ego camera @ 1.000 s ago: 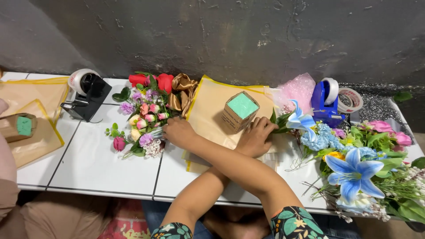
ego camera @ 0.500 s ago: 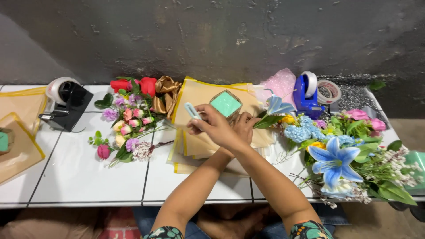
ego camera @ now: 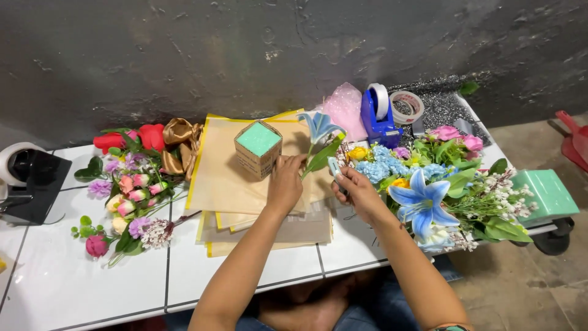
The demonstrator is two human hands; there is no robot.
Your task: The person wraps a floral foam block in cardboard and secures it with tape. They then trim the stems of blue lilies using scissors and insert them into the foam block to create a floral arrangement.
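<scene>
My left hand rests on the stack of tan wrapping paper and pinches the green stem of a blue artificial lily, which stands up just right of a small cardboard box filled with green floral foam. Close beside it, my right hand grips a small light-blue cutting tool held near the lily's stem and leaf. Both forearms reach in from the bottom edge.
The white tiled table carries pink and purple flowers, red roses and gold ribbon on the left. On the right are a flower pile, a green foam block, a blue tape dispenser and a tape roll.
Both hands left the foam box and moved right. My left hand now holds the blue lily's stem upright, with the right hand and its tool beside it. The view shifted.
</scene>
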